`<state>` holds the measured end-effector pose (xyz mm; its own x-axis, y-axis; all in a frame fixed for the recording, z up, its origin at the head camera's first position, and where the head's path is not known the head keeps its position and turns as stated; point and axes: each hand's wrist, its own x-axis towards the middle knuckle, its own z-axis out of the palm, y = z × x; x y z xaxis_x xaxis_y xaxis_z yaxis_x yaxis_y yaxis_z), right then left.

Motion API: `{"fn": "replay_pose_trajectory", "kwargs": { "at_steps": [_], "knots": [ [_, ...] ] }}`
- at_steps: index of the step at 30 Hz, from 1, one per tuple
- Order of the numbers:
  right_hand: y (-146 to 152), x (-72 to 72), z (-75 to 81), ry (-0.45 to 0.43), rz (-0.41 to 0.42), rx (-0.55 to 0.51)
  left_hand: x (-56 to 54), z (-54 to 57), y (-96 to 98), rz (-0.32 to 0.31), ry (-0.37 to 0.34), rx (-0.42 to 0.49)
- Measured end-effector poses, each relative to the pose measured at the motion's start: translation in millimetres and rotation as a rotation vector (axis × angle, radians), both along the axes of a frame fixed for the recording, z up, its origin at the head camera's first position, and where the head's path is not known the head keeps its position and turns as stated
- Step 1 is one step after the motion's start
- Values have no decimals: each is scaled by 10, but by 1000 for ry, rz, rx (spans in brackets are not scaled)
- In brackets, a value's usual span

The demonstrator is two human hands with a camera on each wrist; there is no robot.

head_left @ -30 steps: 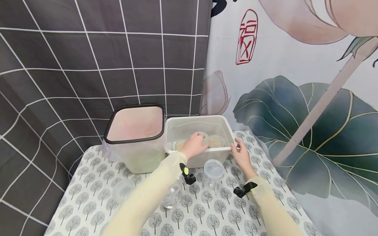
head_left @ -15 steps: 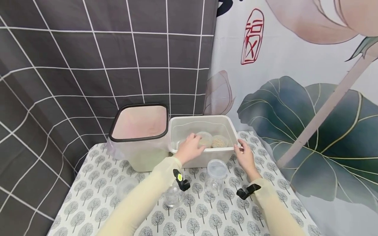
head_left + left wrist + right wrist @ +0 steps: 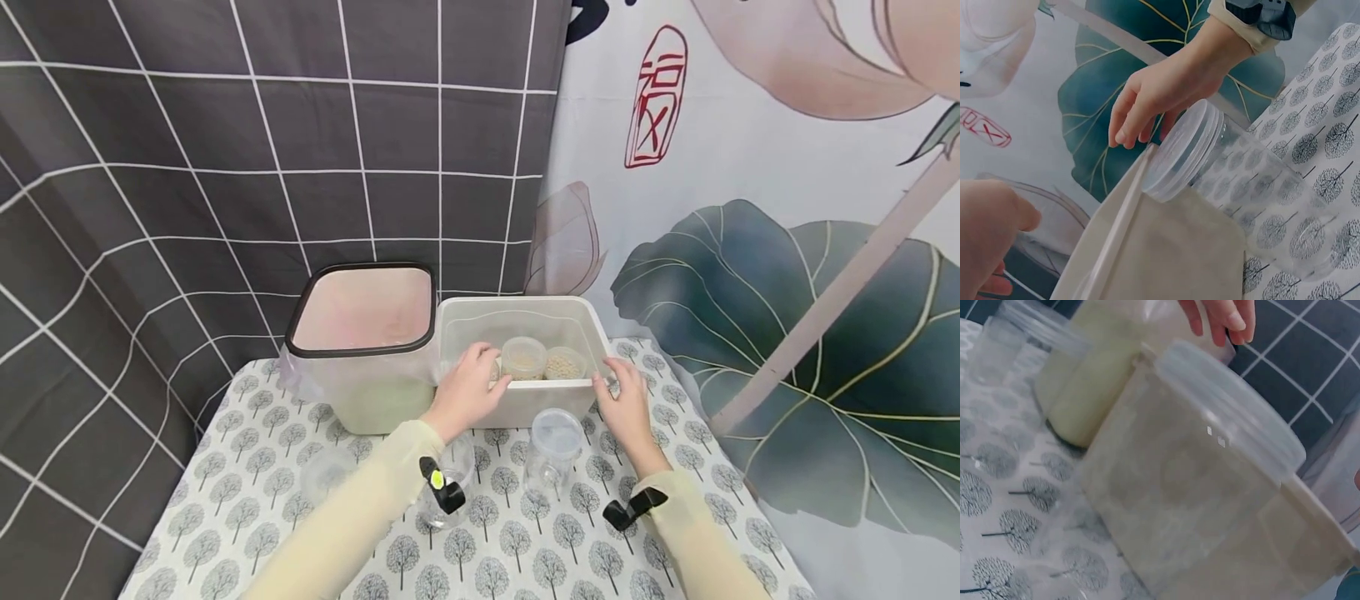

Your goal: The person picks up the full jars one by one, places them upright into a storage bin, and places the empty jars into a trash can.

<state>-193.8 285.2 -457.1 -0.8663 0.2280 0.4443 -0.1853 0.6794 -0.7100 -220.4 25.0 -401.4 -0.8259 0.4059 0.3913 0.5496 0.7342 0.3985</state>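
My left hand (image 3: 467, 393) is over the near left rim of a white plastic bin (image 3: 536, 400), fingers loosely bent and nothing seen in them. Beside it in the bin stand a lidded clear jar (image 3: 523, 358) and another round container (image 3: 564, 364) of pale beige beans or grains. Part of another container under my left fingers is mostly hidden. My right hand (image 3: 626, 408) is at the bin's near right corner, its fingers loosely bent beside the rim; the left wrist view shows that hand (image 3: 1166, 94) hanging there. Firm contact with the rim cannot be made out.
In front of the bin stands a lidded clear jar (image 3: 553, 446). Another clear jar (image 3: 444, 500) is partly behind my left forearm, near a clear lid-like piece (image 3: 327, 473). A black-rimmed, bag-lined wastebasket (image 3: 375, 392) adjoins the bin's left side. Hanging cloths (image 3: 262, 150) back the table.
My left hand has drawn back out of the bin toward its near left rim, uncovering the jar inside. My right hand stays at the right corner. The head view has shifted slightly.
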Motion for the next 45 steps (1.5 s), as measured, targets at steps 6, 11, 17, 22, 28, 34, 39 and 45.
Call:
{"fn": "replay_pose_trajectory", "kwargs": {
  "at_steps": [6, 11, 17, 22, 28, 34, 39, 45],
  "knots": [
    [-71, 73, 32, 25, 57, -65, 72, -40, -171, 18, 196, 54],
    [-141, 164, 10, 18, 96, -88, 124, -46, -331, 24, 347, 93],
    [-213, 277, -17, 30, 142, -46, 150, -33, -562, 11, 513, 134],
    [-241, 368, -50, 56, 188, -23, 139, -26, -775, 39, 590, 180],
    [-299, 486, -122, 2, 266, -53, 141, -19, -1052, 104, 667, 259],
    [-417, 581, -94, -8, 291, -58, 121, -26, -1356, 216, 644, 315],
    [-508, 667, -35, -12, 330, -60, 99, -44, -1570, 319, 630, 341],
    [-469, 630, -234, -8, 349, -45, 51, -119, -1763, 409, 544, 486]
  ]
}}
